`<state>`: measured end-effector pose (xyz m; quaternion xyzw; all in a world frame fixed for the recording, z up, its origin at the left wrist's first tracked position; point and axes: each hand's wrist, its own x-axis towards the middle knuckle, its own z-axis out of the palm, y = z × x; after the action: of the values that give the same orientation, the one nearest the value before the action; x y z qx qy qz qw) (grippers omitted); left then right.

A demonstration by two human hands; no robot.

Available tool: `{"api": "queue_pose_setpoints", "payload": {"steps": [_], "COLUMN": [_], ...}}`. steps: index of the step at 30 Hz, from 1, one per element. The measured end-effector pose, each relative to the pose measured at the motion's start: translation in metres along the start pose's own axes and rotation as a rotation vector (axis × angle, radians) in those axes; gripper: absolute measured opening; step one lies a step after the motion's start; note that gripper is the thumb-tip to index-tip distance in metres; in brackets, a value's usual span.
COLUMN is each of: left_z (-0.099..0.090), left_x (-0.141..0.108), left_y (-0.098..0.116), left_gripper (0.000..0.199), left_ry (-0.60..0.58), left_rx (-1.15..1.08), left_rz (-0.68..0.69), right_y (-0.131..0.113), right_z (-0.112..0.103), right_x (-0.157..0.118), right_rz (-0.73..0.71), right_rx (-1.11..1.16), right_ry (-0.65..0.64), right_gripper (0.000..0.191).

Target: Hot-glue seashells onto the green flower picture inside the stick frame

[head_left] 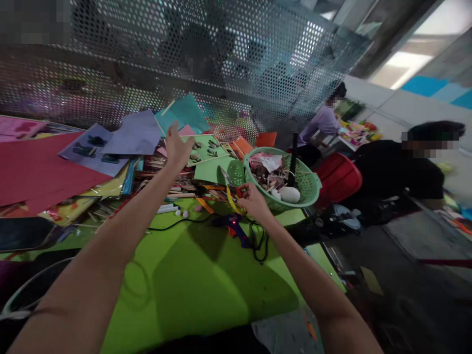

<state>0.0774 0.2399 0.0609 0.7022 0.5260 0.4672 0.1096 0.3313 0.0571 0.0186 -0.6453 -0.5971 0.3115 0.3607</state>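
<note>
My left hand [177,150] reaches to the back of the table and grips the left edge of a green card [204,156]. Its thumb lies over the front; the other fingers are partly hidden. Small dark, pebble-like shapes sit on the card, and a thin stick runs along its edge. My right hand [254,202] is closed around the red and yellow handles of scissors [230,194], whose grey blades point up and left. Just below them a blue glue gun [236,227] with an orange trigger and a lit red light lies on the green table [177,280].
Right of the card stands a green basket [313,189] of mixed craft bits. Red paper [47,169], a purple card [94,147] and several sticks cover the left and back. A perforated metal panel [221,64] rises behind. Two people sit at the right, near a red chair [339,179].
</note>
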Motion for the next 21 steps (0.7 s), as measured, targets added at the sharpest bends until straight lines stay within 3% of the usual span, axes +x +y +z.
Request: {"api": "queue_pose_setpoints", "payload": {"steps": [1,4,6,9,14,17,21], "left_z": [-0.002,-0.002,0.003,0.010,0.007,-0.008,-0.042], "left_x": [-0.012,-0.053,-0.077,-0.095,-0.088,-0.082,-0.088], "left_y": [0.006,0.022,0.026,0.024,0.027,0.040,0.062], "left_gripper": [0.063,0.064,0.063,0.056,0.054,0.056,0.053], "left_ry": [-0.038,-0.460,-0.564,-0.556,-0.480,-0.428,-0.313], "left_rx": [0.075,0.313,0.347,0.392,0.411,0.419,0.467], "left_rz": [0.020,0.323,0.434,0.513,0.483,0.444,0.279], "right_y": [0.001,0.002,0.001,-0.005,-0.016,-0.025,-0.040], "right_z": [-0.002,-0.007,-0.009,-0.010,-0.012,-0.015,-0.017], "right_x": [-0.001,-0.006,-0.009,-0.013,-0.018,-0.018,-0.015], "right_rz": [0.005,0.017,0.031,0.057,0.072,0.066,0.030], "right_rx": [0.026,0.108,0.164,0.260,0.347,0.405,0.461], "right_ry": [0.008,0.030,0.037,0.047,0.062,0.070,0.090], "right_gripper": [0.040,0.039,0.040,0.042,0.044,0.044,0.044]}}
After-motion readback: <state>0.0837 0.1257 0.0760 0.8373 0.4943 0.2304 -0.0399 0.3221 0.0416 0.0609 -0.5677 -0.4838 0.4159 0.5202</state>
